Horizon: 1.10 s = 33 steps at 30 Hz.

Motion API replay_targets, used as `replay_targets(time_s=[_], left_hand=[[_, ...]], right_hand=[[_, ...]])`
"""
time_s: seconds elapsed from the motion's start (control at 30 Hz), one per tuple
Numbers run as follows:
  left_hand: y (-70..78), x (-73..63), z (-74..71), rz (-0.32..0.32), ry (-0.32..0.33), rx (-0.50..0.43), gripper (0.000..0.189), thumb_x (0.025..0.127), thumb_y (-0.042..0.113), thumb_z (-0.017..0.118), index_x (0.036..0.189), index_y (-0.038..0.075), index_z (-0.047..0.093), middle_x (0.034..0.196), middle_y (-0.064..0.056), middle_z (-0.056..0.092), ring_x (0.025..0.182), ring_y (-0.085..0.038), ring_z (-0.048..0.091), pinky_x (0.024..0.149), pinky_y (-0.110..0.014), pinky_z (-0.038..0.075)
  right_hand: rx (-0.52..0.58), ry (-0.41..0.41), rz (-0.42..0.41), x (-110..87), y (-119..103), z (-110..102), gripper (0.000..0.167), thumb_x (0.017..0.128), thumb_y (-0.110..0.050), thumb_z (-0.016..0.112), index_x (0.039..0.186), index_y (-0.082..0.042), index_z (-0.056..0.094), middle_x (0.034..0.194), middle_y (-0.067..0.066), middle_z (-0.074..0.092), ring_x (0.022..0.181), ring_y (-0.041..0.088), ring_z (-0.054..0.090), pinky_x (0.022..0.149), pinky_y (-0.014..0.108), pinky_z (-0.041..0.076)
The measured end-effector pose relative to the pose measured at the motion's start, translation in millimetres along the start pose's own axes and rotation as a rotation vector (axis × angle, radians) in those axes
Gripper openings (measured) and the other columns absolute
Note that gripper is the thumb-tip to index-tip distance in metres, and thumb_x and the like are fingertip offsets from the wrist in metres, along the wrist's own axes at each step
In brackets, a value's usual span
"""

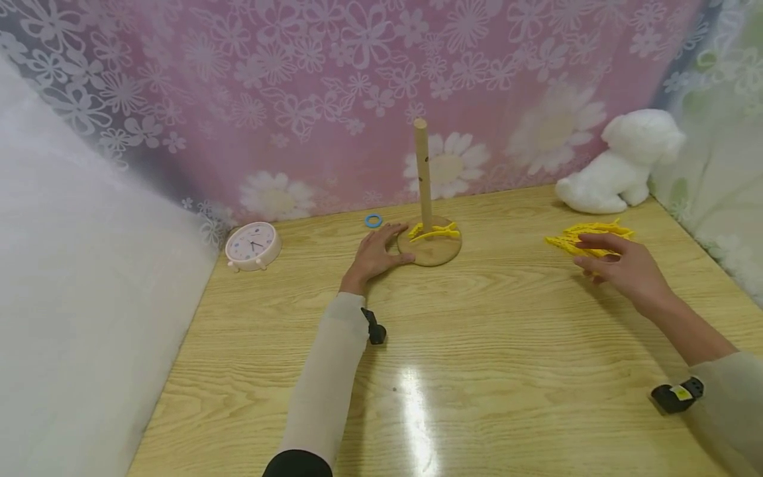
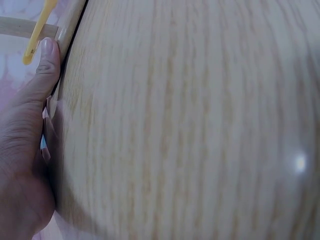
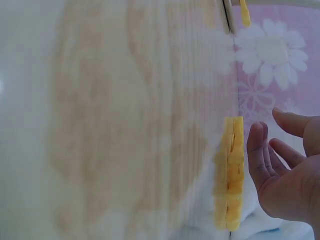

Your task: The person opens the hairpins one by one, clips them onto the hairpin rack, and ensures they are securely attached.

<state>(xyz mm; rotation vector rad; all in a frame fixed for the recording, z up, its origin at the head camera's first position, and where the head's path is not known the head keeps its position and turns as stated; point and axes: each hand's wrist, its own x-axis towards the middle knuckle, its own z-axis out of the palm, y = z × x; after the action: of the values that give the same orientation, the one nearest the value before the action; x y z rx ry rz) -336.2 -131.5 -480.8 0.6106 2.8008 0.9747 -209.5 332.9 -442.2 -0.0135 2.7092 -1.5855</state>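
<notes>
A round wooden base point(image 1: 435, 255) carries an upright wooden rod point(image 1: 423, 175). Around the base's left rim my left hand point(image 1: 374, 255) holds on, thumb at the near side and fingers at the far side. In the left wrist view the thumb point(image 2: 46, 62) lies right at the rim. Yellow branch-like pieces point(image 1: 444, 232) lie across the base by the rod's foot. On the right, my right hand point(image 1: 626, 265) hovers at a pile of similar yellow pieces point(image 1: 566, 243), fingers loosely bent and nothing between them. The right wrist view shows the fingertips beside the stacked yellow pieces point(image 3: 235, 172).
A blue ring point(image 1: 373, 220) lies behind my left hand. At the far left stands a pink clock point(image 1: 253, 246). A white plush animal point(image 1: 626, 162) sits at the back right, behind the yellow pile. Flowered cloth point(image 1: 334, 99) hangs along the table's back edge.
</notes>
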Motion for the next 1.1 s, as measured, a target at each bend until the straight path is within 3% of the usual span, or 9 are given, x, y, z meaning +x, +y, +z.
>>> replay_targets(time_s=[0.23,0.4,0.73,1.1], left_hand=[[1.6,-2.3,-0.2,-0.002,0.003,-0.014,0.083,0.093,0.053,0.076,0.163,0.029,0.038,0.17,0.003,0.031,0.16,-0.016,0.016,0.131,-0.039,0.0],[2.0,-3.5,-0.3,-0.001,0.004,-0.016,0.083,0.093,0.053,0.076,0.163,0.028,0.038,0.17,0.001,0.031,0.16,-0.017,0.016,0.132,-0.04,0.0],[-0.1,0.2,1.0,0.009,0.0,-0.015,0.083,0.093,0.052,0.075,0.163,0.029,0.038,0.17,0.003,0.031,0.16,-0.016,0.016,0.131,-0.038,-0.001],[0.7,-1.6,-0.9,0.003,0.004,-0.021,0.083,0.092,0.052,0.076,0.163,0.029,0.038,0.17,0.003,0.031,0.16,-0.015,0.015,0.131,-0.038,-0.001]], right_hand=[[-0.01,0.014,0.042,-6.4,11,-14,0.062,0.1,-0.031,0.073,0.149,0.0,0.05,0.11,-0.035,0.061,0.082,0.001,0.068,0.064,0.027,0.062],[-0.028,-0.014,0.083,-7.1,17,-21,0.057,0.1,-0.028,0.073,0.145,0.002,0.053,0.103,-0.033,0.062,0.077,0.009,0.069,0.062,0.032,0.062],[-0.116,-0.022,0.152,-5.3,21,-20,0.054,0.101,-0.034,0.072,0.138,0.003,0.059,0.081,0.004,0.075,0.062,0.022,0.064,0.053,0.036,0.058],[-0.138,-0.081,0.093,-0.2,7,-1,0.045,0.103,-0.024,0.069,0.138,0.003,0.061,0.075,0.014,0.072,0.057,0.022,0.064,0.05,0.035,0.057]])
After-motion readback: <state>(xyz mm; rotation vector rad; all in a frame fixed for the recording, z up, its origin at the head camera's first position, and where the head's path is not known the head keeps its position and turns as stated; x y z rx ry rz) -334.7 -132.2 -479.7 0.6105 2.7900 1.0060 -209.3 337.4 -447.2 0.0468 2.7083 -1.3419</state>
